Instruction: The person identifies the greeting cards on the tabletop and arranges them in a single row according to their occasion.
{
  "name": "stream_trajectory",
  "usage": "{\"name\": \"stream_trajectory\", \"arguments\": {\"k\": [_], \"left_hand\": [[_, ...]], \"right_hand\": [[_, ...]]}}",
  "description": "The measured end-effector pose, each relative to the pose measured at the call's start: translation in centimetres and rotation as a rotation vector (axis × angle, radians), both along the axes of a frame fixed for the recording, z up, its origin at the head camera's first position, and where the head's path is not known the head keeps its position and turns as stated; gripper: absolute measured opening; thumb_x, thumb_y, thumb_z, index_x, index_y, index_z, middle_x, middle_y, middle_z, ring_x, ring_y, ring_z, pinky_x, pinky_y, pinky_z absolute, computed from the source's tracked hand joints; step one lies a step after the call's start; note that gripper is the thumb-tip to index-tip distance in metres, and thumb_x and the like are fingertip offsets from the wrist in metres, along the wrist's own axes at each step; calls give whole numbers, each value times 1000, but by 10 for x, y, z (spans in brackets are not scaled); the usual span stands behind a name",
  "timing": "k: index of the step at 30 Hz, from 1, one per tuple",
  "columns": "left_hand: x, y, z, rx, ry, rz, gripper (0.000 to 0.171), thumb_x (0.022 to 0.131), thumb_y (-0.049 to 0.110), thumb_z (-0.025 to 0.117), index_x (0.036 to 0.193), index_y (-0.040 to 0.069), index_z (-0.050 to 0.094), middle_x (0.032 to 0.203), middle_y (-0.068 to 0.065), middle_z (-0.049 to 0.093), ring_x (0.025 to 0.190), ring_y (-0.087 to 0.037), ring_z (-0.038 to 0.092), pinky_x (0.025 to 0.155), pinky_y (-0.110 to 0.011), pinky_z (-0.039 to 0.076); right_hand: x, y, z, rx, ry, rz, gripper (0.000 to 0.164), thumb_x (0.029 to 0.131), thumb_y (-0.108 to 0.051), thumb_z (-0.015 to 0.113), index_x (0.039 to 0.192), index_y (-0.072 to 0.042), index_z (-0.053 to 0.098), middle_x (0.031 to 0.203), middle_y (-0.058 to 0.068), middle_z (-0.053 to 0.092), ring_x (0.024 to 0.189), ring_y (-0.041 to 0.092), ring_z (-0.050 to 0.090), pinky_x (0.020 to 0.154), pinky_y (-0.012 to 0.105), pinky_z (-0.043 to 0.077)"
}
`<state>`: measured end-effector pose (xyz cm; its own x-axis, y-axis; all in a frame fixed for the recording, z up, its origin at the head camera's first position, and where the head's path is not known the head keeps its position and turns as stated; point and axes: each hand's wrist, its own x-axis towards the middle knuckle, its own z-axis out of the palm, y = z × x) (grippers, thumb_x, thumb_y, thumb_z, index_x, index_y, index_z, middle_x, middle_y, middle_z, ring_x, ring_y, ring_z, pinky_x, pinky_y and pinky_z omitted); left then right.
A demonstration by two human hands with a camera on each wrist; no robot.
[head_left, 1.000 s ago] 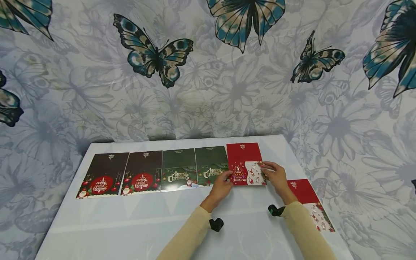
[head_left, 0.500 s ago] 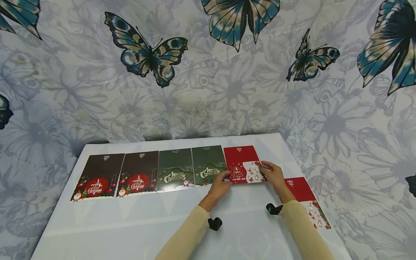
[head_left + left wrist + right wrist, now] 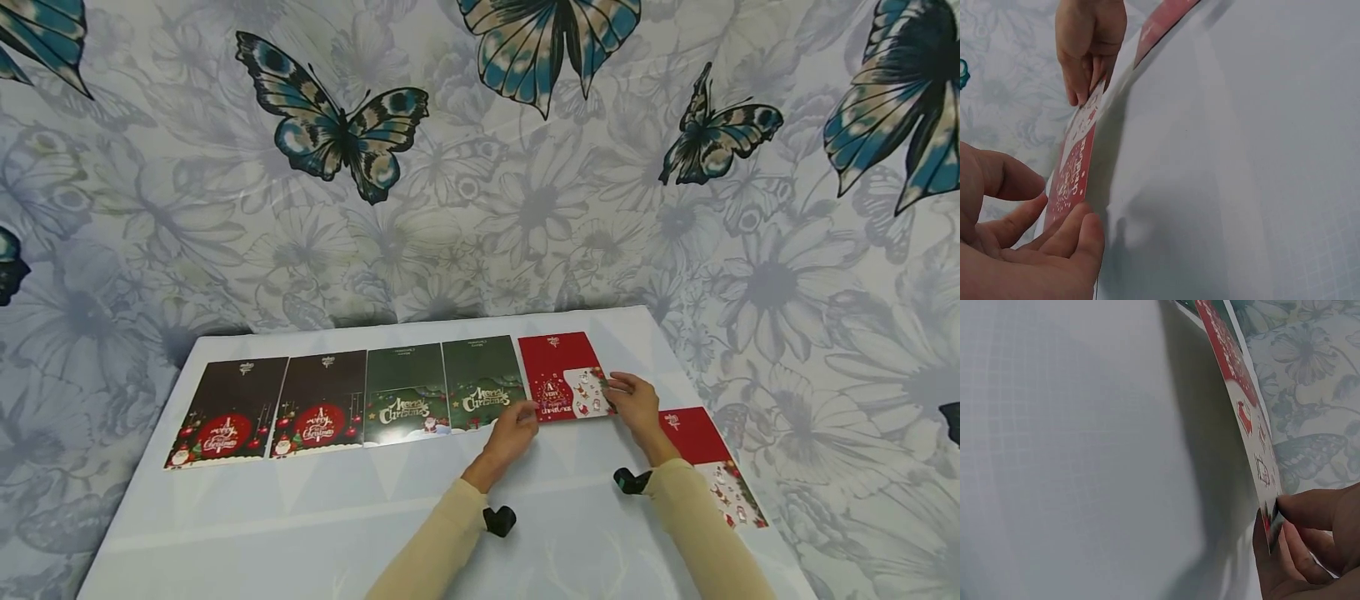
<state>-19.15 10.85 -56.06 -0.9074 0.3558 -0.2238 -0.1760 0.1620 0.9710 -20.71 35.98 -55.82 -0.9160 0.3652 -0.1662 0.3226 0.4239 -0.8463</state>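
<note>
A red Christmas card (image 3: 558,358) with a white printed panel is at the right end of a row. My right hand (image 3: 636,410) pinches its right edge between thumb and fingers, as the right wrist view shows. At its lower left corner, my left hand (image 3: 512,433) holds the edge with curled fingers (image 3: 1088,234). In the right wrist view the card (image 3: 1252,425) stands tilted, its near edge off the table above a shadow. Just left of it lies a green Merry Christmas card (image 3: 482,371), with a narrow gap between them.
Another green card (image 3: 405,371) and two dark brown cards (image 3: 326,383) continue the row leftward. A second red card (image 3: 690,437) lies by the table's right edge, partly behind the right forearm. Behind the white table (image 3: 300,517) hangs a butterfly-patterned backdrop (image 3: 480,208).
The red card between my hands has shifted slightly, and a wider gap shows between its lower left corner and the green card. The other cards stay in place; the head view has shifted slightly.
</note>
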Motion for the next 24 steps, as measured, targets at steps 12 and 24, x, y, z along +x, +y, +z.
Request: {"name": "stream_trajectory", "arguments": {"k": [12, 24], "left_hand": [[-2, 3, 1, -51, 9, 53, 45, 93, 4, 54, 137, 2, 56, 140, -19, 56, 118, -27, 58, 90, -35, 50], [-3, 2, 1, -25, 3, 36, 44, 94, 5, 53, 138, 0, 55, 143, -22, 53, 126, -33, 55, 94, -40, 50]], "right_hand": [[-1, -6, -3, -35, -22, 71, 47, 99, -8, 56, 144, 4, 49, 144, 24, 54, 121, 29, 59, 73, 12, 50], [4, -10, 0, -36, -62, 77, 47, 100, -10, 54, 145, 5, 47, 144, 24, 53, 134, 34, 52, 87, 19, 51]]}}
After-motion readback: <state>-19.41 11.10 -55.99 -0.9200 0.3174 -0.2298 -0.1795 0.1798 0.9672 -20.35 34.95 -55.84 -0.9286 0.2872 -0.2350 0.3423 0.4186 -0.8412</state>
